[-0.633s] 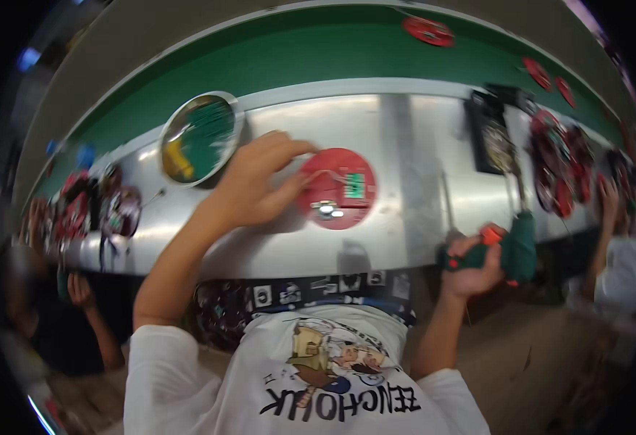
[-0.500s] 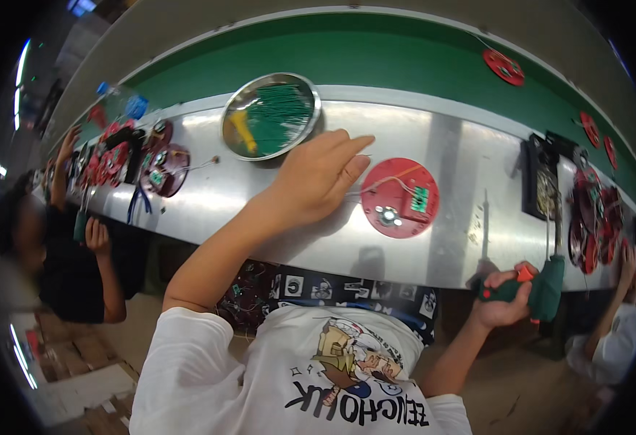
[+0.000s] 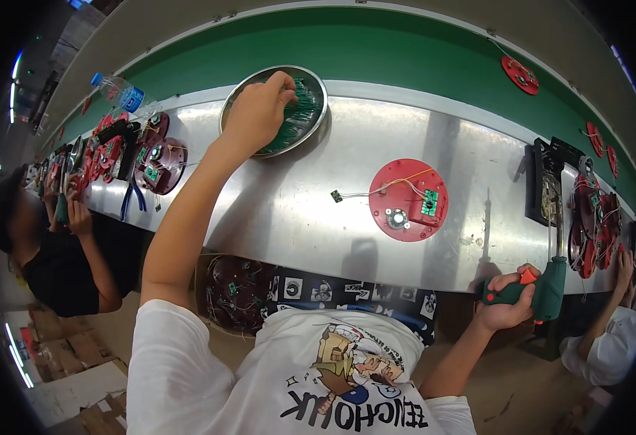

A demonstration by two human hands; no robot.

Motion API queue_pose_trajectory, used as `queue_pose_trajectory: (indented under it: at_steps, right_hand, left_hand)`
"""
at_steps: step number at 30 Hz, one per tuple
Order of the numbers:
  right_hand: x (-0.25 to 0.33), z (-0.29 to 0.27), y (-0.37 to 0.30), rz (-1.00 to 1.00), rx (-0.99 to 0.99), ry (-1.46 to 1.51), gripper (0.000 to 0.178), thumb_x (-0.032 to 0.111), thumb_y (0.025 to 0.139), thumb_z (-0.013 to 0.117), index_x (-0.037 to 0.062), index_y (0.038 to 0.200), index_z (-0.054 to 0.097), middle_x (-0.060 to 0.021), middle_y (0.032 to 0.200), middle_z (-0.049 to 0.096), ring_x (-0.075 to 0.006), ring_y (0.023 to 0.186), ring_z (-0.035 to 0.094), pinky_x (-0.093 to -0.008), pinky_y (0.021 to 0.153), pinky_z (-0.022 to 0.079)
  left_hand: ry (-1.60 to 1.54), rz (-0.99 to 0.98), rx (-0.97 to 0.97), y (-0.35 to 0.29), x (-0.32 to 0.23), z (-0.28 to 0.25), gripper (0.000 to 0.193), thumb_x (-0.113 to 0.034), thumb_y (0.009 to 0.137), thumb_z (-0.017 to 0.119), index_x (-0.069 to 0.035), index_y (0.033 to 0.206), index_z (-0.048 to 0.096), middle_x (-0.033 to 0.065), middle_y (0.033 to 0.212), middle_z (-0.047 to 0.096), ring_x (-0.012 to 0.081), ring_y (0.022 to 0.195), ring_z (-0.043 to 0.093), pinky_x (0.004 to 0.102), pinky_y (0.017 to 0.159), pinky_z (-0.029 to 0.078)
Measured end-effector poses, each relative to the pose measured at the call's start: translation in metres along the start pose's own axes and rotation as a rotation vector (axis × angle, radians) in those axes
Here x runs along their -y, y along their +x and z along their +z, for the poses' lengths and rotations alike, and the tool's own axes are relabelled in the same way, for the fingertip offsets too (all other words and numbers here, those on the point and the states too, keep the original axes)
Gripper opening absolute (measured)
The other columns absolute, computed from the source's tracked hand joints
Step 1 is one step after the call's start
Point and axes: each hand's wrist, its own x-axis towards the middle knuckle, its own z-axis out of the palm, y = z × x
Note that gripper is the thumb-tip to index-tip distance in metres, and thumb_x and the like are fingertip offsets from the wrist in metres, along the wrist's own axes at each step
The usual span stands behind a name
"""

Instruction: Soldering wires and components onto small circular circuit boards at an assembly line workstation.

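My left hand [image 3: 256, 109] reaches over a round metal bowl [image 3: 316, 135], its fingers bent together at the far side. Thin green wires [image 3: 302, 110] lie bundled in that bowl; whether my fingertips have hold of any is hidden. A green soldering gun [image 3: 548, 290] with an orange trigger is gripped in my right hand [image 3: 505, 310] at the front edge of the bench, its metal barrel pointing up and away. Between both hands a red round plate [image 3: 398, 180] lies flat, carrying a green circuit board [image 3: 430, 203]. White wires run from it to a small dark board [image 3: 337, 196].
A black soldering stand [image 3: 539, 181] is beyond the gun's barrel. More red plates [image 3: 593, 217] pile up at right, others [image 3: 160, 163] at left beside blue-handled pliers [image 3: 131, 199]. A plastic bottle [image 3: 118, 94] lies behind. People work on both sides.
My left hand has gone from beside the red plate, up and left into the bowl, covering the yellow thing there. My right hand keeps its grip on the soldering gun.
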Motion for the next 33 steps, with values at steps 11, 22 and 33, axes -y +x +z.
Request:
queue_pose_trajectory:
  at_steps: [11,22,33]
  right_hand:
    - [0.005,-0.003,-0.002,0.0,-0.011,-0.002,0.034,0.024,0.099,0.043,-0.008,0.11,0.045,-0.0157,0.089,0.051,-0.0138,0.047,0.048,-0.027,0.038,0.041]
    - [0.019,-0.016,-0.01,0.176,0.47,-0.036,0.056,0.028,0.088,0.07,-0.0095,0.126,0.054,-0.0272,0.106,0.06,-0.0196,0.048,0.057,-0.0264,0.043,0.043]
    - [0.018,-0.01,-0.016,0.211,0.633,-0.149,0.049,0.022,0.089,0.067,-0.0139,0.12,0.058,-0.0254,0.102,0.062,-0.0199,0.053,0.056,-0.026,0.043,0.044]
  left_hand:
    - [0.091,0.267,0.042,0.016,0.011,0.033,0.012,-0.009,0.084,0.068,-0.005,0.096,0.068,0.0116,0.102,0.064,0.032,0.103,0.057,0.0415,0.092,0.044]
    - [-0.252,0.491,-0.1,-0.055,-0.126,0.018,0.016,0.001,0.079,0.072,-0.001,0.095,0.069,0.0116,0.078,0.064,0.0266,0.071,0.062,0.0341,0.063,0.05]
    - [-0.242,0.456,-0.16,-0.082,-0.15,0.094,0.012,0.0,0.074,0.07,-0.002,0.085,0.066,0.0092,0.075,0.061,0.027,0.066,0.059,0.0363,0.057,0.049]
